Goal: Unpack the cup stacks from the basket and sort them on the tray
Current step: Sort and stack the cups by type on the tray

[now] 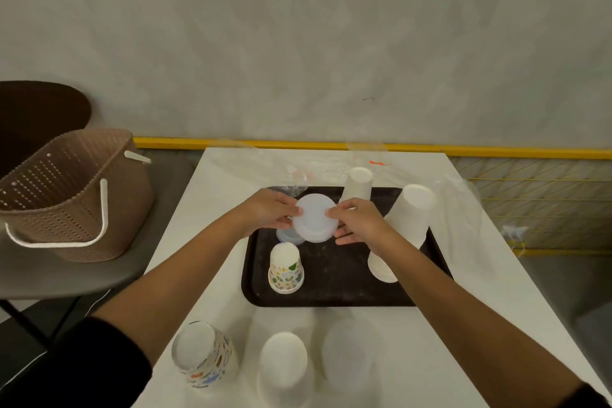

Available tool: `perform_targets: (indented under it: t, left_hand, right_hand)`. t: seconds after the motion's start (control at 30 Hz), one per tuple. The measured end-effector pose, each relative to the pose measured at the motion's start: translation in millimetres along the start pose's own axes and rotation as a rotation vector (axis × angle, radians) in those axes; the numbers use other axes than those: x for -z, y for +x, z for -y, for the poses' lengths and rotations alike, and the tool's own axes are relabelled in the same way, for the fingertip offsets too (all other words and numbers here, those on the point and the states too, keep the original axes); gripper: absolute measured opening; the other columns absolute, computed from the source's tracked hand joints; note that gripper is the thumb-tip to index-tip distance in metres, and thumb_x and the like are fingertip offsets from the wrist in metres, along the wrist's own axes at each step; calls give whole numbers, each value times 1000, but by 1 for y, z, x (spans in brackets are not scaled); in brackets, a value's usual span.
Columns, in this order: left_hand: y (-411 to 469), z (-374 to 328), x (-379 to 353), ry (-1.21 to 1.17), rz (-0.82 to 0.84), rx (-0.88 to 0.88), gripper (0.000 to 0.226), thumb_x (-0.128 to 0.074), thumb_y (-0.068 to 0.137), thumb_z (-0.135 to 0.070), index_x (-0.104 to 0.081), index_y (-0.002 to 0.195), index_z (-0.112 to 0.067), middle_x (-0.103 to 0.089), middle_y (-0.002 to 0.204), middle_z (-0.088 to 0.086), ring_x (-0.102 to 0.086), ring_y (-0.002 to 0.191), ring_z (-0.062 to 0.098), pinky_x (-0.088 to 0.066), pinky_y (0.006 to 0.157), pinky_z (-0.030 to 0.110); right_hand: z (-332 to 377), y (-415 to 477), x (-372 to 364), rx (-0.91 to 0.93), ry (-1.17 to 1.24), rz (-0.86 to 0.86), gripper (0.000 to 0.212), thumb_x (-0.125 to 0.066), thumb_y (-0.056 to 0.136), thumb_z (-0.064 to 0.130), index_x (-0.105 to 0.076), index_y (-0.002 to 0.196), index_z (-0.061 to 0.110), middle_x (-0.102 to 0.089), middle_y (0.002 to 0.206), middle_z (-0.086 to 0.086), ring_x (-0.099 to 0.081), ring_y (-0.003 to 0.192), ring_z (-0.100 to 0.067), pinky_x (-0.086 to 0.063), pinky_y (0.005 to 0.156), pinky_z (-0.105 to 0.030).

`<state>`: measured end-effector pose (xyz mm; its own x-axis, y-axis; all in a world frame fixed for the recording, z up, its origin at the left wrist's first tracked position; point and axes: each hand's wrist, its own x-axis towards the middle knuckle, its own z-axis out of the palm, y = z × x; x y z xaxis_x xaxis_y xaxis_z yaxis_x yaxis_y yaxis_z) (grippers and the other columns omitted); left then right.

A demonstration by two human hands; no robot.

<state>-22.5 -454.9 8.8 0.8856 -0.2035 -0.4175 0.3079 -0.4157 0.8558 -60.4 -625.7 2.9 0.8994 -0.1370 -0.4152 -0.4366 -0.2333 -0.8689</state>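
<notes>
Caller: Basket (66, 195) on your left, brown perforated plastic with a white cord handle, sitting on the grey seat (82, 275) beside the table (231, 318).

Partner: And your hands?

Caller: Your left hand (270, 209) pinches the rim of the frosted, translucent cup stack (314, 220). Your right hand (359, 222) grips its other side, over the far half of the black tray (331, 295).

Partner: Right of that, a tall, smooth white paper stack (410, 212) stands upside down on the tray.
</notes>
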Motion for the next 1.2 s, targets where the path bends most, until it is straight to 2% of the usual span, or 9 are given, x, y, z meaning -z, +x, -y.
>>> perform_targets:
  t: [0.13,0.3,0.5,0.57,0.63,0.73,0.8,1.07,1.2]
  left_hand:
    - [28,16,-2,-135,-176,3,27,-67,83,-10,-64,107,0,-64,114,17,-62,105,29,-52,92,36]
    - [62,36,-1,-156,-233,43,32,-67,83,-12,-62,112,0,-62,118,16,-61,107,28,-51,92,36]
    - [97,59,5,-96,-206,141,35,-67,83,-13,-60,114,1,-61,120,18,-60,108,29,-50,94,36]
    - [106,67,4,-41,-199,165,35,-66,84,-14,-61,115,-1,-61,121,17,-59,109,29,-49,97,36]
    - [112,74,2,19,-195,178,35,-67,83,-17,-62,115,-3,-61,122,16,-58,111,29,-46,100,39]
    - [116,79,-1,121,-190,169,34,-63,86,-18,-61,118,-5,-60,125,13,-54,116,28,-42,103,40]
    - [117,81,-3,161,-197,166,34,-61,87,-17,-60,119,-5,-59,125,14,-53,116,29,-42,102,39]
    - [106,80,6,114,-200,232,45,-62,87,-24,-52,128,-9,-50,135,13,-49,122,29,-38,106,40]
    - [83,69,14,51,-213,204,42,-64,86,-23,-54,125,-10,-51,135,11,-47,123,27,-36,108,39]
  right_hand:
    - [-6,34,-16,-21,69,7,37,-62,88,20,-49,120,5,-56,85,-8,-57,66,-16,-54,70,-31]
    - [-19,74,-35,-70,83,-4,38,-61,88,17,-49,123,7,-56,103,-13,-57,69,-15,-54,73,-30]
    - [-40,110,-59,-176,69,-37,39,-61,88,14,-52,125,7,-56,126,-16,-61,104,-27,-54,82,-32]
    - [-45,120,-66,-189,10,-51,38,-60,88,14,-53,125,7,-55,127,-16,-59,109,-28,-54,85,-33]
    - [-48,127,-70,-206,-51,-68,38,-57,90,15,-53,126,5,-57,126,-16,-60,106,-28,-54,87,-34]
    - [-52,132,-75,-241,-126,-68,40,-54,92,19,-49,130,6,-57,125,-16,-63,98,-25,-52,80,-27]
    - [-52,134,-79,-257,-136,-52,41,-53,92,20,-48,131,7,-57,124,-17,-64,93,-25,-52,78,-27]
    - [-48,123,-74,-249,-141,-47,48,-55,92,24,-42,135,7,-54,127,-17,-62,102,-26,-52,79,-29]
    - [-45,103,-57,-197,-122,-51,45,-56,91,24,-47,131,6,-57,122,-16,-61,100,-25,-53,82,-31]
